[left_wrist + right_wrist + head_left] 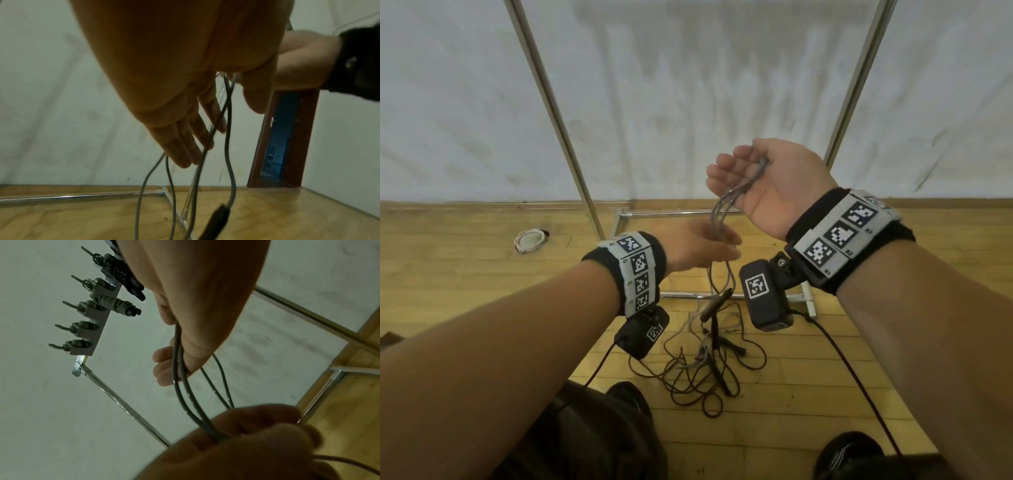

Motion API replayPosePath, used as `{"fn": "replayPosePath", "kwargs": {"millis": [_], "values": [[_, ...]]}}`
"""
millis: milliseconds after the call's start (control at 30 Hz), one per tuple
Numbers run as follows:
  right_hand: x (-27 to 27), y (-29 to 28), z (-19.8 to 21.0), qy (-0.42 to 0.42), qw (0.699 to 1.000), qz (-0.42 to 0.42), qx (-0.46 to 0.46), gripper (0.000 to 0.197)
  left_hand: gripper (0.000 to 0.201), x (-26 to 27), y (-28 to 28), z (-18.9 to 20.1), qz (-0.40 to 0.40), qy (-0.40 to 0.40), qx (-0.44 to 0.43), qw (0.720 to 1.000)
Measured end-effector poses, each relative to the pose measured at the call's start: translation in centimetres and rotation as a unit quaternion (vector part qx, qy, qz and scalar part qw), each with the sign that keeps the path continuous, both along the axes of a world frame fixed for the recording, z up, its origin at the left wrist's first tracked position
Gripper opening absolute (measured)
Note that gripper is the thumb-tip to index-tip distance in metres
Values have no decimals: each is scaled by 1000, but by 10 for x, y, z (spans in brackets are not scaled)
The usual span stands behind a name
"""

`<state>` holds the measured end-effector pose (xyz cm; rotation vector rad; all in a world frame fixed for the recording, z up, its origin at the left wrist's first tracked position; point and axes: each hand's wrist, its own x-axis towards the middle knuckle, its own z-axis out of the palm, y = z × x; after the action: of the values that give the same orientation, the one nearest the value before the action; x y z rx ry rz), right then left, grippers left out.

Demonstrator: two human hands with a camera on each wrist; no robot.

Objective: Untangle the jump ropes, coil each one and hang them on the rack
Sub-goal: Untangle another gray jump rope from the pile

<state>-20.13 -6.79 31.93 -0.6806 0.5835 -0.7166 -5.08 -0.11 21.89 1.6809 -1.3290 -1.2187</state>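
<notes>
R hand (767, 178) clenches thin grey plastic jump rope (722, 209) loops, frame centre; strands hang straight down through relaxed L hand (698, 246), directly below, nearer floor tangle (705, 359).

- Left wristband (635, 270): black, with a white strip of four square black-and-white markers.
- Right wristband (849, 236): black, with a white marker strip.
- Wrist cameras (765, 296): black boxes, each with a square marker and a black cable.
- Dark trousers (599, 442), black shoes (847, 454).
</notes>
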Motion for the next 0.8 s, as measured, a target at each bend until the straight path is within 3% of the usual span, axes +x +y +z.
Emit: {"fn": "replayPosePath", "kwargs": {"millis": [67, 233, 300, 333, 400, 467, 667, 800], "values": [[2, -2, 6, -25, 1000, -4, -4, 27, 3, 1, -2, -8, 3, -46, 6, 999], [-8, -29, 8, -46, 995, -83, -3, 31, 20, 19, 5, -19, -6, -147, 35, 989], [-17, -40, -2, 45, 993, -110, -12, 30, 21, 28, 5, -18, 23, -114, 30, 993], [-21, -44, -11, 135, 984, -108, -37, 30, 21, 31, 5, -16, 37, -90, 27, 995], [-26, -46, -33, 334, 935, -51, -108, 30, 24, 35, 3, -12, 66, -19, 19, 997], [-26, -41, -55, 432, 888, 42, -153, 31, 25, 35, 1, -7, 101, 60, 7, 993], [-10, -16, -85, 364, 849, 302, -236, 30, 30, 30, -6, 0, 156, 195, -8, 968], [-1, -8, -90, 369, 827, 297, -302, 20, 23, 26, -8, 2, 146, 239, -4, 960]]}}
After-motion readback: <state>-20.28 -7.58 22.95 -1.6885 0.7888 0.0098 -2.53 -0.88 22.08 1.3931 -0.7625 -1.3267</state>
